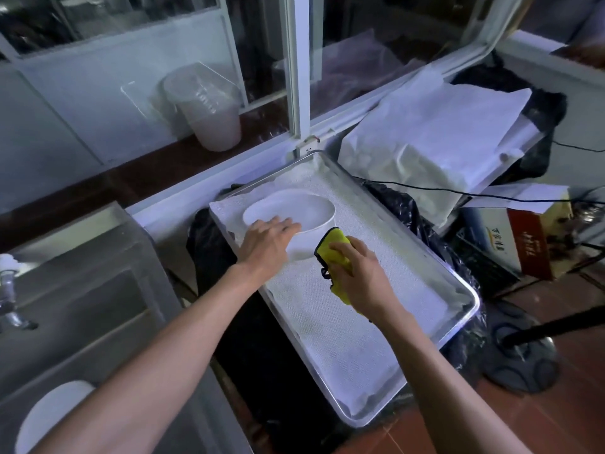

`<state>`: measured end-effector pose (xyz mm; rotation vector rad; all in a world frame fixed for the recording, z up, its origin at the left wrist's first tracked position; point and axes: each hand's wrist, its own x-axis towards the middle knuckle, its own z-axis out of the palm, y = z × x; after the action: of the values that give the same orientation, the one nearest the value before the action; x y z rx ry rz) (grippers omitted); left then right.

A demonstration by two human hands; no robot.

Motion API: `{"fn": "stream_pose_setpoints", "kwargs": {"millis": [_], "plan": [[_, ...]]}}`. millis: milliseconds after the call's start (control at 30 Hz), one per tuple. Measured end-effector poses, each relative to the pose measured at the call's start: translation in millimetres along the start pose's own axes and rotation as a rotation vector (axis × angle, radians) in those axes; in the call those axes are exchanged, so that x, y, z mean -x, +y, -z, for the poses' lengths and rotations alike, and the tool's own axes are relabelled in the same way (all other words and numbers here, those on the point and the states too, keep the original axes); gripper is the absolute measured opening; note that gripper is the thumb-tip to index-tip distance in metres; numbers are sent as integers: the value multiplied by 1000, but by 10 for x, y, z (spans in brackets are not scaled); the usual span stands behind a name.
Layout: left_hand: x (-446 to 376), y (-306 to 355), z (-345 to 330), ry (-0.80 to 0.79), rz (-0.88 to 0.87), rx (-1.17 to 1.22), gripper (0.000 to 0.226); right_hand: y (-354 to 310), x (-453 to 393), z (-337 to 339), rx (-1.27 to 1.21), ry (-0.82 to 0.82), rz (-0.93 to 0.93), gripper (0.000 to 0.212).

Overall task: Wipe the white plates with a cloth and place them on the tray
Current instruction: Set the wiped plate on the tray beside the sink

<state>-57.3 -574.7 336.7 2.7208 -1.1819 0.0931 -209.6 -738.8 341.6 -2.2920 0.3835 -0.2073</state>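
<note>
A white plate (294,209) lies at the far end of a metal tray (458,290) lined with white cloth. My left hand (266,239) holds the plate's near rim, fingers over its edge. Just right of it my right hand (358,273) grips a folded yellow cloth (332,249), which touches the plate's near right side. Another white plate (49,414) sits in the steel sink at the lower left, partly hidden by my left forearm.
The steel sink (82,290) with a tap (8,299) stands at the left. A clear plastic jug (209,109) sits on the window ledge behind. White wrapped bundles (425,132), a cardboard box (520,237) and cables crowd the right. A stand base (520,358) rests on the floor.
</note>
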Motion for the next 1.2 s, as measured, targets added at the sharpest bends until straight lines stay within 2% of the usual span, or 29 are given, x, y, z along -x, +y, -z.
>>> {"fn": "stream_pose_setpoints", "kwargs": {"millis": [267,533,767,933,1033,1100,1200], "plan": [[25,27,-254,-263,-27,-163,64,131,-21,-41,14,-20,8,34],[161,-40,-395,-327,-35,-212,62,186,38,-183,-15,-47,-12,31],[297,-77,-414,-268,-12,-153,55,189,159,-356,-5,-63,0,30],[720,-203,-355,-32,-14,-22,43,89,273,-580,0,-108,16,34],[1063,-355,-304,40,26,-40,38,-54,349,-745,-65,-104,63,33],[1324,-486,-273,54,83,-43,35,-183,376,-902,-54,-125,65,32],[1747,-734,-210,-48,217,7,29,-473,403,-1187,-26,-163,145,32]]}}
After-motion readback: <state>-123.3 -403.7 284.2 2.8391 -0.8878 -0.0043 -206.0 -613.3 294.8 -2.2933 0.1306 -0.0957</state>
